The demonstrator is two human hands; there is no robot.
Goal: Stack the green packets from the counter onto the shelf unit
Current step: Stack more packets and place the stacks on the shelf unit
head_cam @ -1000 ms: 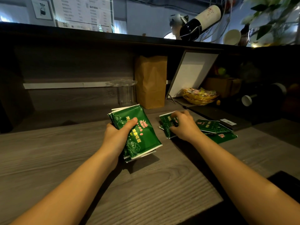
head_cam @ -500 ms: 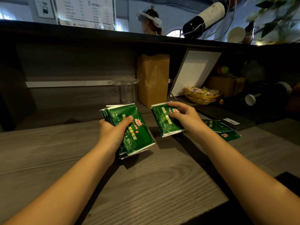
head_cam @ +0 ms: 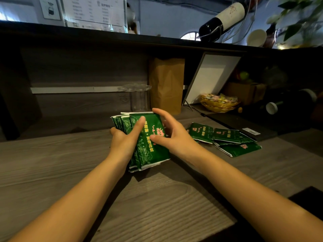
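My left hand [head_cam: 124,142] grips a fanned stack of green packets [head_cam: 148,151] just above the wooden counter [head_cam: 157,198], thumb lying across the front packet. My right hand [head_cam: 176,137] is on the same stack. Its thumb presses on the face of the top packet and its fingers curl over the top and right edges. Three more green packets [head_cam: 225,136] lie loose and overlapping on the counter to the right. The shelf unit is not clearly identifiable in this view.
Behind the stack stand a clear glass jar [head_cam: 139,98] and a brown paper bag [head_cam: 167,84]. To the right are a leaning white board [head_cam: 211,75], a yellow basket of sweets [head_cam: 218,103] and a black mat [head_cam: 236,123]. A wine bottle [head_cam: 225,16] rests on the upper ledge.
My right hand lifted one packet from the loose pile, carried it left and laid it on the front of the stack in my left hand.
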